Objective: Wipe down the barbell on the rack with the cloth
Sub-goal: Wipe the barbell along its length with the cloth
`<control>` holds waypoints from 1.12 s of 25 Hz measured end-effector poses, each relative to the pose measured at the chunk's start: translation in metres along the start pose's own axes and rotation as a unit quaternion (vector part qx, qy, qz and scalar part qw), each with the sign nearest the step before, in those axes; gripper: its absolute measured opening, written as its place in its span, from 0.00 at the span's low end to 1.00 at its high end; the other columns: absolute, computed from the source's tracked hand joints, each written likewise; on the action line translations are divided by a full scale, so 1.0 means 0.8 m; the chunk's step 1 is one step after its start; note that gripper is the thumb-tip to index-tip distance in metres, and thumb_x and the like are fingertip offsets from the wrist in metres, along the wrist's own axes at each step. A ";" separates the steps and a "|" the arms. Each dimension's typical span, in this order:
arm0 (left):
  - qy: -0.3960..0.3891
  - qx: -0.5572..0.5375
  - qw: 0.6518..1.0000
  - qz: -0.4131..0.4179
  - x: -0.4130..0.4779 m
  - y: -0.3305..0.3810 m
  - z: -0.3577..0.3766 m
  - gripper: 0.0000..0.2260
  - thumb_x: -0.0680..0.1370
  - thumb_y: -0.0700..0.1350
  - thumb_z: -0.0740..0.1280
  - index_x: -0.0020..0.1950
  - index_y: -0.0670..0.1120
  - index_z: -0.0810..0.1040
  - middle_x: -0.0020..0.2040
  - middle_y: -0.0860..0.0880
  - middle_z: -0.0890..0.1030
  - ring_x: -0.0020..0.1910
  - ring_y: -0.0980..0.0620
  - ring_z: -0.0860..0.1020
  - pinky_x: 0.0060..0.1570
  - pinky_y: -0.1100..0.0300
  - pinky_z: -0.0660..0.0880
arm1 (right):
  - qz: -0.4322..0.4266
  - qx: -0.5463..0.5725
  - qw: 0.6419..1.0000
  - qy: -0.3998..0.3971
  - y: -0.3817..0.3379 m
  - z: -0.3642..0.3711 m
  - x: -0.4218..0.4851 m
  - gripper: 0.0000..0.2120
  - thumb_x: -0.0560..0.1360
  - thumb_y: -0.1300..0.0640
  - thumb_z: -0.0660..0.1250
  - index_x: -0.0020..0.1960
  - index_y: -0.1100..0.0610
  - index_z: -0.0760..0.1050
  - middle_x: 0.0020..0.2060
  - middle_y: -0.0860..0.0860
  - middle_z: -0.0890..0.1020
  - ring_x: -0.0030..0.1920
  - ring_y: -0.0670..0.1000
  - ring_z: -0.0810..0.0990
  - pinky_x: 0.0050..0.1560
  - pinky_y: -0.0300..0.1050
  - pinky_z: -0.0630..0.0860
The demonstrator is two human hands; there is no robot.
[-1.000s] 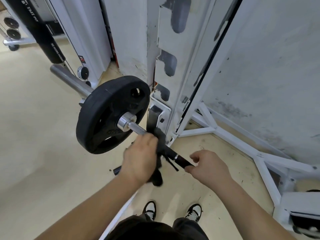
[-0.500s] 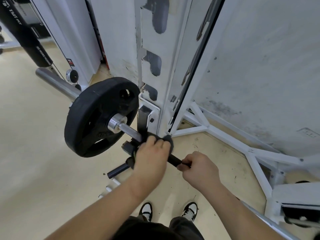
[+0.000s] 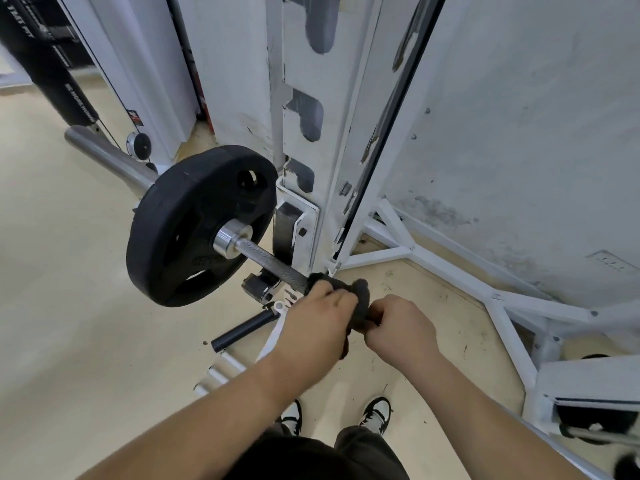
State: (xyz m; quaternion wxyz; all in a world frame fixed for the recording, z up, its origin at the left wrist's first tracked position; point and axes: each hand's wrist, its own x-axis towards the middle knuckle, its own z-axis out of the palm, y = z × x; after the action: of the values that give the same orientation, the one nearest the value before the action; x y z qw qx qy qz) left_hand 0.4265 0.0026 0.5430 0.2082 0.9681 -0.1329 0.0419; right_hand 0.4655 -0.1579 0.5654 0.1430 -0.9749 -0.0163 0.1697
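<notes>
Left hand (image 3: 318,318): fingers curled tight over a dark grey fuzzy cloth (image 3: 360,288), squeezing it round the bar. A bit of the cloth hangs out under the palm.
Right hand (image 3: 398,329): balled in a fist round the same bar, knuckles up. It touches the cloth on the side away from the plate, and barely any bar shows under it.
Barbell: the knurled grey steel barbell (image 3: 270,260) runs from the round black rubber weight plate (image 3: 187,237) straight to the hands, with bare knurling between plate and cloth.
Collar: a shiny silver collar (image 3: 230,239) sits flush on the plate's near face.
Sleeve: a smooth grey sleeve (image 3: 104,154) pokes out of the plate's far side.
Rack: the white slotted steel upright (image 3: 311,140) stands just beside the plate, with a black padded hook (image 3: 287,226) level with the plate's hub. Can't tell if the bar actually sits in it.
Floor: on the beige floor (image 3: 69,306), a short black tube (image 3: 242,331) lies just below the plate. Black-and-white sneakers (image 3: 375,412) are further out, below the hands.
</notes>
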 end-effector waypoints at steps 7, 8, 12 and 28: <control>0.059 0.064 0.991 -0.099 0.020 -0.025 -0.018 0.15 0.59 0.36 0.74 0.41 0.48 0.77 0.35 0.50 0.78 0.40 0.47 0.78 0.24 0.58 0.71 | 0.018 0.029 0.999 -0.007 -0.003 0.000 -0.002 0.04 0.71 0.47 0.70 0.42 0.45 0.83 0.37 0.44 0.81 0.37 0.47 0.79 0.32 0.40 0.67; 0.032 0.032 0.997 -0.065 0.011 -0.004 -0.004 0.16 0.58 0.37 0.76 0.42 0.48 0.77 0.37 0.51 0.78 0.43 0.47 0.78 0.25 0.59 0.71 | 0.018 0.020 1.000 -0.007 -0.003 -0.001 -0.002 0.03 0.71 0.48 0.70 0.41 0.46 0.82 0.36 0.44 0.80 0.38 0.49 0.79 0.31 0.41 0.67; 0.009 0.012 0.999 0.044 0.002 -0.028 -0.009 0.12 0.69 0.40 0.71 0.49 0.49 0.75 0.47 0.53 0.80 0.51 0.48 0.76 0.32 0.56 0.76 | 0.014 0.019 1.000 -0.008 -0.002 -0.003 -0.006 0.04 0.72 0.50 0.69 0.40 0.47 0.81 0.36 0.45 0.80 0.37 0.50 0.79 0.31 0.41 0.68; 0.168 -0.486 0.677 -0.527 -0.056 -0.008 0.007 0.03 0.83 0.46 0.66 0.54 0.48 0.78 0.49 0.46 0.83 0.51 0.46 0.81 0.45 0.56 0.76 | 0.041 0.044 0.998 -0.011 -0.009 -0.002 -0.004 0.04 0.71 0.48 0.73 0.39 0.46 0.81 0.32 0.41 0.80 0.35 0.43 0.78 0.32 0.40 0.67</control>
State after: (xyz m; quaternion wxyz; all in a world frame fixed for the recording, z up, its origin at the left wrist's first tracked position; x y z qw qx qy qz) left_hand 0.3855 0.0164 0.5291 0.6557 0.6174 0.4343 0.0165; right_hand 0.4630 -0.1522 0.5703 0.1788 -0.9655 0.0293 0.1869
